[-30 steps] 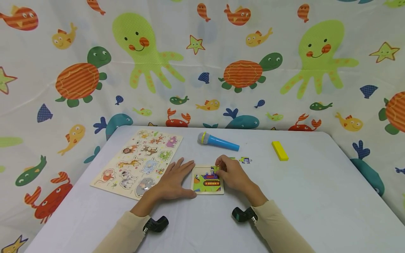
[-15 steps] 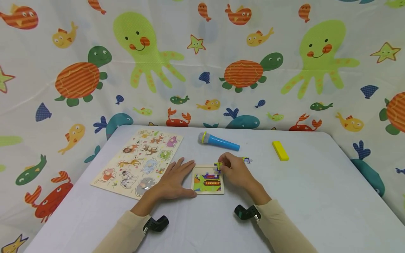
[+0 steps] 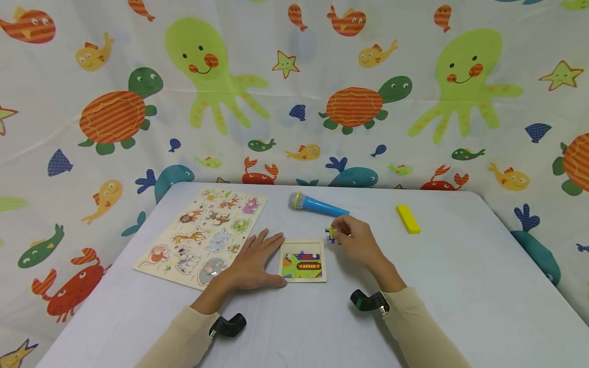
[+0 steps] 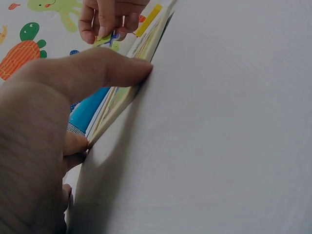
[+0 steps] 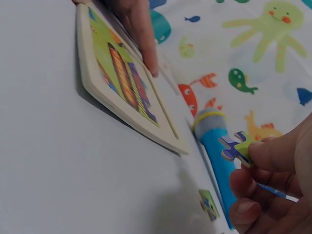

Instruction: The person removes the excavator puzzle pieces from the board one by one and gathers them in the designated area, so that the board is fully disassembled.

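Observation:
My right hand [image 3: 359, 240] pinches a small green and purple jigsaw piece [image 3: 330, 234] between thumb and fingers, just beyond the top right corner of a small wooden puzzle tray [image 3: 301, 280]. Knobs of the piece [image 5: 238, 147] stick out from the fingertips in the right wrist view. Inside the tray, joined pieces [image 3: 301, 266] picture an orange and purple vehicle on green; a bare strip shows along the top. My left hand [image 3: 255, 263] lies spread at the tray's left side, thumb at the near corner and index finger at the far one.
Another jigsaw piece [image 5: 208, 204] lies on the table under the right hand, hidden in the head view. A blue toy microphone [image 3: 322, 206] lies behind. To the left is a large animal puzzle board [image 3: 170, 240]; far right, a yellow block [image 3: 407, 220].
The right hand has drawn the jigsaw piece off the tray's top right part and carried it to the right and away. The left hand stays at the tray's side.

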`<state>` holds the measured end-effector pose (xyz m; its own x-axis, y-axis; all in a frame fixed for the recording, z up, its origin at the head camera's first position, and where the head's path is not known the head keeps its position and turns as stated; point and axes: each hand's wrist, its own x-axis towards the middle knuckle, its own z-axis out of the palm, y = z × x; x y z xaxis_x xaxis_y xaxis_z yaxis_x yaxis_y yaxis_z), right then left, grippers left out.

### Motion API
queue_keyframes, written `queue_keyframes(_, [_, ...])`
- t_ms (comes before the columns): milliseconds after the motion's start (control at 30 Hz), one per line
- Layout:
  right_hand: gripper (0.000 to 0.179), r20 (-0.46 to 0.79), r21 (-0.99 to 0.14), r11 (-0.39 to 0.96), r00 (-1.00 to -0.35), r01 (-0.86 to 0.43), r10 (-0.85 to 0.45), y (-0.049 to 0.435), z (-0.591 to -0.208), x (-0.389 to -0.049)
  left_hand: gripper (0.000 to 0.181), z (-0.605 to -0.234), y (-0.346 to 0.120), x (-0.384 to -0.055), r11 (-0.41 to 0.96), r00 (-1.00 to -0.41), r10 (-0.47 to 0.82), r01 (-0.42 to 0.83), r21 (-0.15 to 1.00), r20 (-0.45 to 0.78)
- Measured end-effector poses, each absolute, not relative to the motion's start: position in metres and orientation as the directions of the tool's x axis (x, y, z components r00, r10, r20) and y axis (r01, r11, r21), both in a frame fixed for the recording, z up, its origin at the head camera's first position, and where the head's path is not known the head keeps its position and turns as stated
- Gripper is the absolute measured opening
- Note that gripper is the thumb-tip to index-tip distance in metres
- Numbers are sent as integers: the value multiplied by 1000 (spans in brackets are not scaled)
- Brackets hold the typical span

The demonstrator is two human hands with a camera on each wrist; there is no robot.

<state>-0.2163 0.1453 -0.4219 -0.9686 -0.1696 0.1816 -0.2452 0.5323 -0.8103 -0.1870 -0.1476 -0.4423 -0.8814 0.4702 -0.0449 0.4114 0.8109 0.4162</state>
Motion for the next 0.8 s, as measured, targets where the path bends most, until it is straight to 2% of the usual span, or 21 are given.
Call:
queue_keyframes(300, [12,205,-812,539,-974,-223,-95,169,-420,-222,105,-444,-148,-188,807,-881,471,412,424,-42])
queue_keyframes(800, [17,140,-837,540,-989,-89,54,211,-423,-229,104,-445,-148,-187,814,-886,462,403,419,-44])
